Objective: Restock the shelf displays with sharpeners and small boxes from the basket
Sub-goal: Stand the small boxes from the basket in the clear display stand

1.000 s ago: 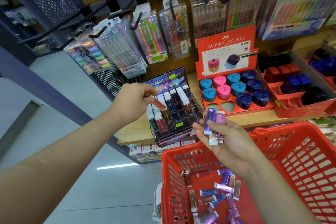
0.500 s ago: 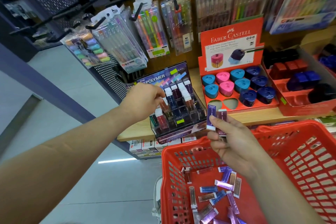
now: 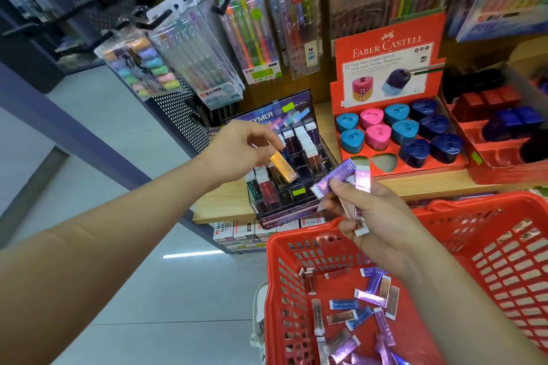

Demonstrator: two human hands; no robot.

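At the front edge of the wooden shelf (image 3: 219, 204), the left hand (image 3: 237, 151) hangs over a dark display case (image 3: 284, 213). Thumb and fingertips pinch one orange small box (image 3: 283, 167) by its upper end. The box is tilted, lower end toward the case's compartments; contact with them cannot be told. Case header reads "LYMER" and "N-PVC", partly hidden by the hand. Green stickers on header and front row. Compartments hold upright dark red, green and purple boxes with white caps.

Right hand (image 3: 379, 225): just right of the case, above the rim of the red basket (image 3: 296, 246). Fingers curl round a bundle of purple and pink small boxes (image 3: 335, 179); count unclear. On the basket floor lie loose small boxes (image 3: 370, 299) in purple, blue and brown, scattered flat.

On the shelf right of the case stands a red card display (image 3: 385, 47), printed "FABER-CASTELL" and "12 Grip Auto Double Sharpener". Its tray carries sharpeners (image 3: 373, 118) in light blue, pink and dark blue, set in rows. Two triangular wells at the front show pale card. The next tray (image 3: 504, 157) to the right holds red and blue blocks, blurred.

Pen packs (image 3: 258, 38) hang on hooks behind. Under the shelf sit white cartons (image 3: 228, 231), "DIY" legible.
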